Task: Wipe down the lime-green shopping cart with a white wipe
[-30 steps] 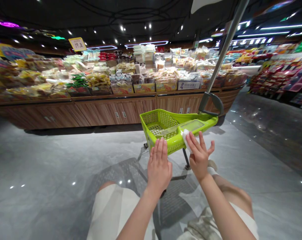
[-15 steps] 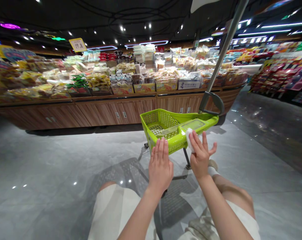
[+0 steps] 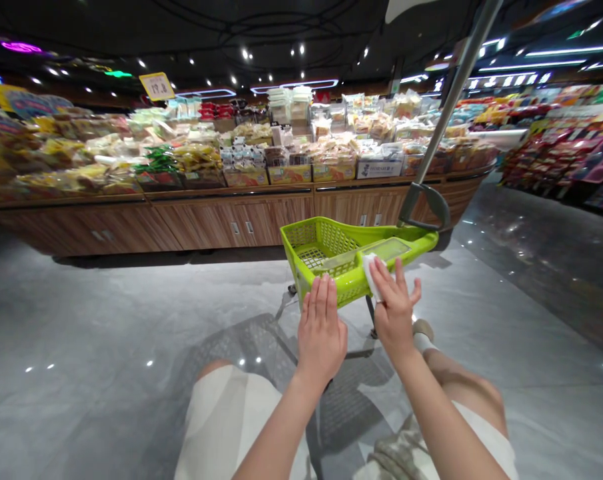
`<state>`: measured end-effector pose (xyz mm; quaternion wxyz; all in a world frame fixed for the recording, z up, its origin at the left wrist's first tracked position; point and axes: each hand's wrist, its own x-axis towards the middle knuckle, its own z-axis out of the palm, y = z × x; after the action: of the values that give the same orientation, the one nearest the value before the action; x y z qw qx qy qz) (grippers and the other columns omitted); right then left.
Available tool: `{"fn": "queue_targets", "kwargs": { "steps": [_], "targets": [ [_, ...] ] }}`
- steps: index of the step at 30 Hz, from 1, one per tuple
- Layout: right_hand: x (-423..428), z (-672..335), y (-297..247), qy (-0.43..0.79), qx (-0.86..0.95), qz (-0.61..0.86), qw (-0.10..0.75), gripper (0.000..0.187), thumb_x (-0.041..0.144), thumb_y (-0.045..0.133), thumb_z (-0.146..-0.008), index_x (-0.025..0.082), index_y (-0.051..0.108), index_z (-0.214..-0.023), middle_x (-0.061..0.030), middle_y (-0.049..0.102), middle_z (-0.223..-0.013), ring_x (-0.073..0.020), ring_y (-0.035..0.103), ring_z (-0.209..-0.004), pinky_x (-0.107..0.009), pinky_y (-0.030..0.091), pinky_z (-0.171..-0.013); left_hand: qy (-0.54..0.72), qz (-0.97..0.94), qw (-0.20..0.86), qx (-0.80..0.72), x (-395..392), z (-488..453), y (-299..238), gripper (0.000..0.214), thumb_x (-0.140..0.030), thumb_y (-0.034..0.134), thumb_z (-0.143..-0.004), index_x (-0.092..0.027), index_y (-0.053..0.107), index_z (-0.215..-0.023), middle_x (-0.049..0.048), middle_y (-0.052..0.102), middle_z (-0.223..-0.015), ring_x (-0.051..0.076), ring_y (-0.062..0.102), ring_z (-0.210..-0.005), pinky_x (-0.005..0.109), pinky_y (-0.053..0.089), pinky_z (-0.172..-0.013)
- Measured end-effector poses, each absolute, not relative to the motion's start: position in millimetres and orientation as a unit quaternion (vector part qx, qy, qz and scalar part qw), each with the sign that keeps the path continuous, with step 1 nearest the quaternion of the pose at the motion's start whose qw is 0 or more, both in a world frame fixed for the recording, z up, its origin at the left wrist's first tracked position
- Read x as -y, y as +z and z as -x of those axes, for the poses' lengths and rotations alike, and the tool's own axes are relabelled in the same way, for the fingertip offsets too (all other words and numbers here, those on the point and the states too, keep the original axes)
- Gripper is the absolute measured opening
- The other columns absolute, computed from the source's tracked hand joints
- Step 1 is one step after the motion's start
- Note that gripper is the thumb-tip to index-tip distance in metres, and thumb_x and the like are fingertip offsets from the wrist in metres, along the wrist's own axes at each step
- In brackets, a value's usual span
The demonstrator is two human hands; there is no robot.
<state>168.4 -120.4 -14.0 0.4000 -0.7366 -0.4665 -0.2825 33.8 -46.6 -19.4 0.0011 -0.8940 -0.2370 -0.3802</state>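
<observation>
Wipe (image 3: 370, 275) on near rim of green basket (image 3: 350, 280), beneath right hand (image 3: 395, 313)

Lay forward and to the left of right palm, directly under index and middle fingertips, and so much nearer to right hand than to left hand (image 3: 324, 337). Ran lengthwise roughly away from the body, draped over near side of rim and reaching up to just beside clear panel (image 3: 387, 249). Crossed long axis of basket, slanted from wide end at left to narrow end at right, by grey handle (image 3: 425, 205).

Had index and middle fingers of right hand close together over wipe, with outer two spread off to the right. Could not tell pinching from plain pressing, with thumb mostly hidden.

Had left hand flat, with four fingers straight and pressed together, tips on same rim farther left, thumb out to the side. Gripped nothing visible there. Left bare stretch of rim between both hands.

Counted one wipe, one basket, one clear panel, one grey handle, one pole (image 3: 456, 100) rising from handle, two hands, one shoe (image 3: 423, 329). Saw beyond basket one wooden counter (image 3: 196, 223) with six pale pulls (image 3: 236, 228) in three pairs, and one price sign (image 3: 156, 87) above packets (image 3: 196, 157) too many and too blurred to count.
</observation>
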Motion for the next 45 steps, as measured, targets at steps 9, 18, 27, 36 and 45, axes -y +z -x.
{"fn": "queue_targets", "kwargs": {
  "steps": [9, 18, 27, 36, 45],
  "targets": [
    [127.2, -182.0, 2.4, -0.268, 0.549, 0.722, 0.326, 0.077, 0.002, 0.037, -0.073, 0.032, 0.042, -0.144, -0.0002, 0.054, -0.142, -0.0243, 0.021, -0.148, -0.057, -0.003, -0.115, -0.38, 0.894, 0.004, 0.239, 46.7, -32.9, -19.3, 0.077, -0.008, 0.042, -0.085, -0.013, 0.007, -0.154, 0.0135, 0.031, -0.157, 0.024, 0.017, -0.149, 0.047, 0.028, -0.119],
    [122.7, -153.4, 8.5, -0.225, 0.614, 0.689, 0.312, 0.076, 0.002, 0.036, -0.072, 0.028, 0.043, -0.143, -0.0015, 0.052, -0.145, -0.0205, 0.024, -0.147, -0.051, 0.005, -0.117, -0.376, 0.893, 0.008, 0.247, 46.7, -34.1, -20.6, 0.079, -0.007, 0.043, -0.083, -0.012, 0.008, -0.154, 0.0127, 0.031, -0.158, 0.023, 0.016, -0.149, 0.045, 0.026, -0.12],
    [124.3, -164.3, 10.7, -0.238, 0.539, 0.729, 0.348, 0.077, 0.0, 0.037, -0.068, 0.027, 0.047, -0.14, -0.0008, 0.055, -0.142, -0.0216, 0.025, -0.147, -0.054, 0.003, -0.117, -0.377, 0.892, 0.009, 0.249, 49.5, -36.9, -21.5, 0.077, -0.008, 0.043, -0.084, -0.01, 0.01, -0.154, 0.0142, 0.031, -0.157, 0.023, 0.015, -0.149, 0.045, 0.026, -0.12],
    [126.3, -182.2, 10.6, -0.259, 0.522, 0.731, 0.355, 0.074, 0.001, 0.037, -0.069, 0.031, 0.052, -0.135, 0.0019, 0.061, -0.135, -0.0227, 0.026, -0.146, -0.055, 0.002, -0.116, -0.374, 0.897, -0.001, 0.235, 48.8, -35.1, -19.6, 0.076, -0.008, 0.042, -0.085, -0.012, 0.011, -0.154, 0.0124, 0.031, -0.158, 0.022, 0.015, -0.149, 0.045, 0.025, -0.12],
    [121.5, -163.5, 8.7, -0.242, 0.578, 0.697, 0.349, 0.077, 0.0, 0.038, -0.065, 0.028, 0.052, -0.135, 0.0, 0.059, -0.137, -0.022, 0.032, -0.144, -0.052, 0.003, -0.117, -0.374, 0.898, -0.002, 0.234, 50.5, -36.4, -19.4, 0.075, -0.006, 0.042, -0.084, -0.011, 0.012, -0.153, 0.0123, 0.031, -0.158, 0.022, 0.015, -0.15, 0.045, 0.025, -0.12]
  ]
}}
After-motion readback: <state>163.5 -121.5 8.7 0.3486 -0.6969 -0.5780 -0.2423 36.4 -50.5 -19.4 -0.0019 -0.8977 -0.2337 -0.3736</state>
